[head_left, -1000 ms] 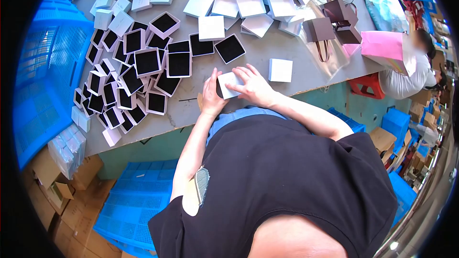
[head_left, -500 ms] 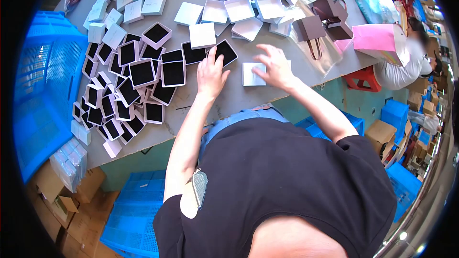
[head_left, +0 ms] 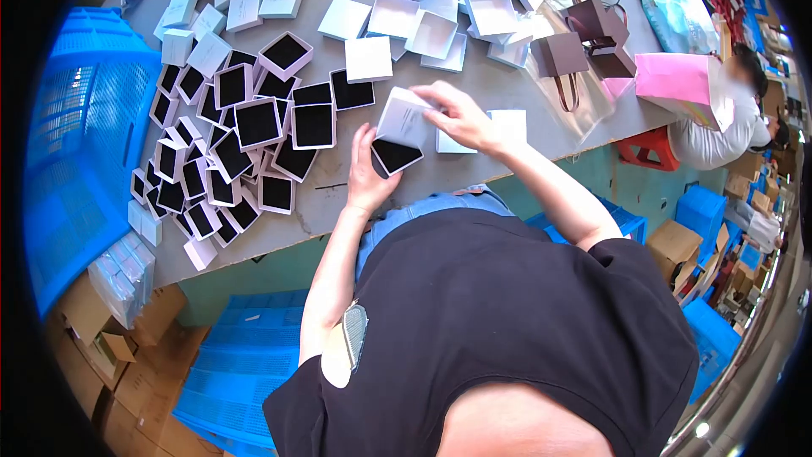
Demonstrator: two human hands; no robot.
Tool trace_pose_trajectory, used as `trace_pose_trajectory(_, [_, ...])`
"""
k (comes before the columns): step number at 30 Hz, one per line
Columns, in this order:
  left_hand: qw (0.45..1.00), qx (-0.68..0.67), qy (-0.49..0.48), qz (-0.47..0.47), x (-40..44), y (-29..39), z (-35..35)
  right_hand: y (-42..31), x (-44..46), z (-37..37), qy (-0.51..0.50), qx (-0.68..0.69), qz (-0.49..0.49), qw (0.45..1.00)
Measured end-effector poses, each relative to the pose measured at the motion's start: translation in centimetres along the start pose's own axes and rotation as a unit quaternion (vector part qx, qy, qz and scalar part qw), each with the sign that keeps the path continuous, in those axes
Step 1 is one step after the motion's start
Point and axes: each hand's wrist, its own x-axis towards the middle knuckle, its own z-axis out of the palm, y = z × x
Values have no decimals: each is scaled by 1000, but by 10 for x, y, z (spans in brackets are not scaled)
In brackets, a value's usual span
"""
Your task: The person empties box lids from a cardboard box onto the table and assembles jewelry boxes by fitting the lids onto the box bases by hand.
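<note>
My left hand [head_left: 370, 179] grips the left side of a small box base [head_left: 396, 157] with a black insert, near the table's front edge. In my right hand [head_left: 461, 118] is a white box lid [head_left: 401, 115] with faint printing, held tilted over the far part of that base. The lid hides part of the insert. Just right of my right hand lies another white lid [head_left: 509, 125], and a white piece [head_left: 452, 145] sits partly hidden under the hand. Left of my hands, many open box bases [head_left: 257, 123] with black inserts are heaped.
White lids [head_left: 430, 32] lie scattered at the back, and closed-looking white boxes [head_left: 245, 8] at the back left. Brown gift bags [head_left: 560, 55] and a pink bag [head_left: 672, 80] stand right. A blue crate [head_left: 85, 135] is at left; a person [head_left: 715, 123] sits beyond the table.
My left hand has drawn a box base from beside the heap towards me. My right hand has taken a white lid and moved left, over that base.
</note>
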Motion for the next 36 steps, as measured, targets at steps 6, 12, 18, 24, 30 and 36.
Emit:
trace_pose_trajectory(6, [998,48,13,-26,-5,-15,10,45,21,45,6,-216,-79,973])
trace_pose_trajectory(12, [994,99,43,-33,-12,-23,8,10,-2,58,-106,-269,-174,941])
trace_pose_trajectory(18, [997,72,30,-22,-10,-24,8,16,-13,53,-146,-382,-239,881])
trace_pose_trajectory(24, [996,70,49,2,-14,-31,11,7,-11,57,-130,-411,-304,850])
trace_pose_trajectory(30, [995,82,48,-2,-12,-34,12,9,-22,52,-79,-432,-258,861])
trace_pose_trajectory(36, [996,84,42,0,-12,-31,11,2,-17,51,-120,-400,-253,873])
